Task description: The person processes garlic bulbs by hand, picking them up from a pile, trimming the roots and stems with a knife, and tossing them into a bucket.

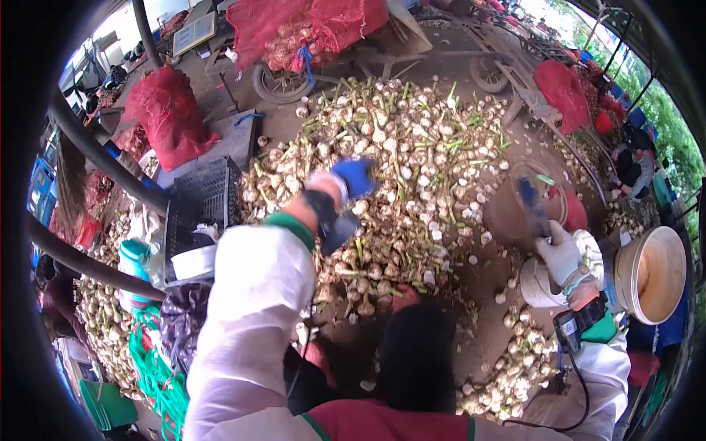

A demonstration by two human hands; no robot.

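Note:
My left hand (354, 178), in a blue glove, is smeared by motion over the heap of garlic bulbs (382, 132); its fingers and anything in them cannot be made out. A dark band and device sit at that wrist. My right hand (560, 253), in a whitish glove, is closed around a dark blue, blurred tool (531, 200) that points up over a brown bucket (507, 209). Just below that hand stands a white bucket (540, 283). A short green stem piece (545, 179) shows near the tool's tip.
A wide pale bucket (651, 275) is at the right. Loose garlic (518, 356) lies at lower right. At the left are a black crate (198, 195), a red mesh sack (169, 117) and green netting (158, 375). A loaded cart (309, 37) stands ahead; a person (636, 165) is far right.

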